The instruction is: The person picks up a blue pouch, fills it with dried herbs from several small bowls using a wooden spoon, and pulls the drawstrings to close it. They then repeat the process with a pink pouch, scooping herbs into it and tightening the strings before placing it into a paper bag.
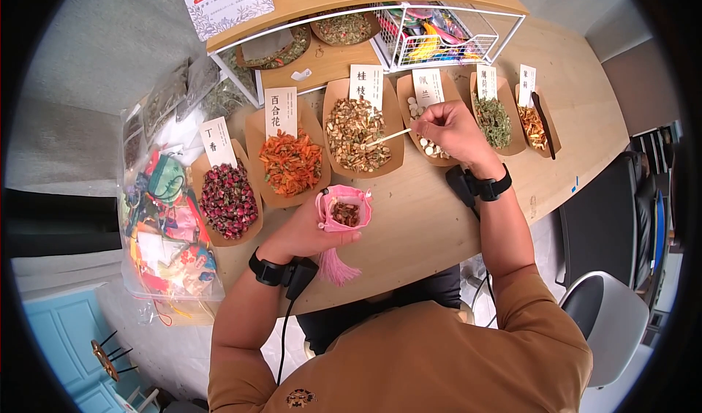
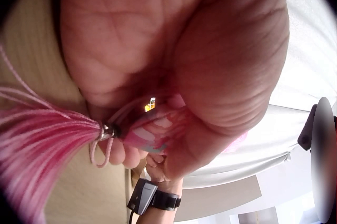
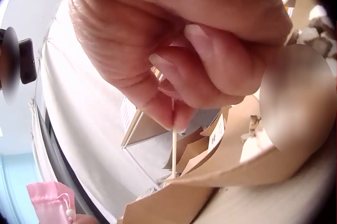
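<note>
My left hand (image 1: 303, 230) grips a small pink pouch (image 1: 341, 226), its mouth open upward with brown dried bits (image 1: 345, 213) inside. A pink tassel (image 1: 338, 267) hangs below it; in the left wrist view the tassel (image 2: 47, 145) spreads beside the palm (image 2: 174, 39). My right hand (image 1: 455, 133) pinches a thin pale stick (image 1: 390, 137) between thumb and fingers, above the tray of whitish pieces (image 1: 431, 148). The stick's far end is over the tray of chopped tan pieces (image 1: 355, 131). In the right wrist view the stick (image 3: 174, 153) points down from the fingertips.
Paper trays of red buds (image 1: 229, 201), orange petals (image 1: 290, 163), green leaves (image 1: 493, 122) and orange-brown pieces (image 1: 532, 128) line the table, each with a label card. A bag of colourful pouches (image 1: 168, 230) lies left. Behind stands a shelf (image 1: 292, 18) with a wire basket (image 1: 439, 40).
</note>
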A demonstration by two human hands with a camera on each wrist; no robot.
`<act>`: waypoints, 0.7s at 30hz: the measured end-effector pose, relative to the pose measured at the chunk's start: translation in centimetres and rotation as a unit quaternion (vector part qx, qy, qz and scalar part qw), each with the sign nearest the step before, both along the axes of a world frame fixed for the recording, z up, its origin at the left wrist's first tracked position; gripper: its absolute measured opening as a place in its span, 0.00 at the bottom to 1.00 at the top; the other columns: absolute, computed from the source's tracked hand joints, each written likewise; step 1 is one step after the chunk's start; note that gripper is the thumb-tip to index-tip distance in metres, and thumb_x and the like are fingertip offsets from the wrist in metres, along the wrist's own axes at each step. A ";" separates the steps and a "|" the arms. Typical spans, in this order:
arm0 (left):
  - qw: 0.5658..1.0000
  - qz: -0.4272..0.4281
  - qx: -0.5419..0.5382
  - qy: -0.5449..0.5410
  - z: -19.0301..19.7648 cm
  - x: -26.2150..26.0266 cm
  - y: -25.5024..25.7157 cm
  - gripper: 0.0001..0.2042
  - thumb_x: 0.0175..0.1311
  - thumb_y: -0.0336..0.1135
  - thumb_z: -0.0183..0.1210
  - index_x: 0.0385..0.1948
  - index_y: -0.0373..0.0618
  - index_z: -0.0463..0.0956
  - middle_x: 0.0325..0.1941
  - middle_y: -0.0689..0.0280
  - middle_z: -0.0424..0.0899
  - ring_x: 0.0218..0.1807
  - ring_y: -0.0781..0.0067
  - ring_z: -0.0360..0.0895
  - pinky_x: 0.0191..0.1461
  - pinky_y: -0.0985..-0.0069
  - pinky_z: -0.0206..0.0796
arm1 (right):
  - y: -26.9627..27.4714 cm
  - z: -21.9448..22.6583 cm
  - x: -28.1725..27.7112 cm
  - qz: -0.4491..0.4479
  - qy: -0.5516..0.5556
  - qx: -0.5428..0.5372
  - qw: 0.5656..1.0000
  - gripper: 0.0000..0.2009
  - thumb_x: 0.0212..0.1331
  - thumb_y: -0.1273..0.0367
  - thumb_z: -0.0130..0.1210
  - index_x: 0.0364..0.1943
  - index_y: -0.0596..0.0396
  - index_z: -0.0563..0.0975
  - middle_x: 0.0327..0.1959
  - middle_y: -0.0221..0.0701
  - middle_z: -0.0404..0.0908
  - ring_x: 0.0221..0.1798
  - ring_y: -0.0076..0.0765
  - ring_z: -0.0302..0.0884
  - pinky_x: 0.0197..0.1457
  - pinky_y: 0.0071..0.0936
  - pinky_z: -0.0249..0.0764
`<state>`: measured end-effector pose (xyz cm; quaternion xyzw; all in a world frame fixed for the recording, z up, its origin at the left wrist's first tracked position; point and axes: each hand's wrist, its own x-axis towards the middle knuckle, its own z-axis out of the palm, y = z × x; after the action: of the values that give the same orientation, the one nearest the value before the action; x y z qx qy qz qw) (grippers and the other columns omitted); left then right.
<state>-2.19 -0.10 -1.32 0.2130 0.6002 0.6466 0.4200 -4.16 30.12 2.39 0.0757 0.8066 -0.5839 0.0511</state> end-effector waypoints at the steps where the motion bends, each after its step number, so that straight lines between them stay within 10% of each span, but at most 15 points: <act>1: 1.000 -0.001 0.000 0.000 0.0 0.0 0.0 0.24 0.52 0.29 0.69 0.51 0.41 0.70 0.47 0.71 0.77 0.48 0.82 0.72 0.55 0.78 0.67 | -0.1 0.0 0.0 0.002 -0.002 0.001 1.000 0.11 0.57 0.71 0.62 0.19 0.59 0.78 0.16 0.19 0.72 0.19 0.11 0.60 0.21 0.18 0.55; 21: 0.999 -0.012 0.012 0.040 -0.2 -0.2 0.0 0.25 0.53 0.25 0.67 0.55 0.38 0.69 0.51 0.63 0.80 0.52 0.72 0.78 0.54 0.72 0.72 | -0.1 -0.1 -0.2 -0.006 -0.067 -0.078 0.995 0.10 0.59 0.68 0.61 0.23 0.58 0.78 0.16 0.21 0.73 0.15 0.12 0.60 0.17 0.17 0.53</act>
<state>-2.39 -0.14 -1.51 0.2505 0.6064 0.6394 0.4008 -4.33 30.05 2.27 0.1156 0.7530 -0.6389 0.1069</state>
